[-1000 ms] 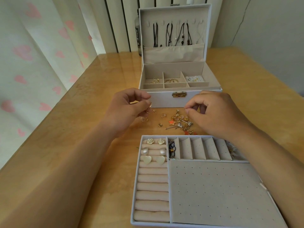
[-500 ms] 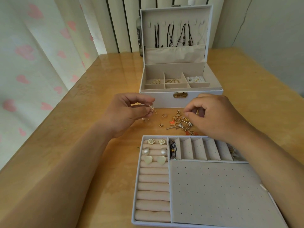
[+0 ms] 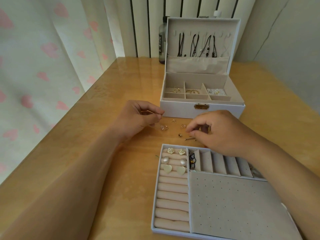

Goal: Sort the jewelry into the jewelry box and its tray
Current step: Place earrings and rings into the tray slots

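Step in hand: pieces are being picked from loose small gold jewelry [image 3: 179, 135] scattered on the glossy wooden table [image 3: 121, 84], between box and tray.

Left hand [image 3: 138, 116]: fingers curled, thumb and forefinger pressed tip to tip; what is pinched can't be made out. Right hand [image 3: 223, 132]: fingers curled down over the pile; hold can't be told.

Next, as judged: one piece to be isolated and matched to a compartment.

White jewelry box [image 3: 178, 110], lid open:
- black cord necklaces [image 3: 194, 45] hung in lid
- gold rings [image 3: 175, 90] in rear left compartment
- pale beads [image 3: 216, 91] at right

Pale flat tray [image 3: 233, 205]:
- cream stud earrings [image 3: 170, 150] seated on ring rolls
- dark piece [image 3: 192, 159] in first slot
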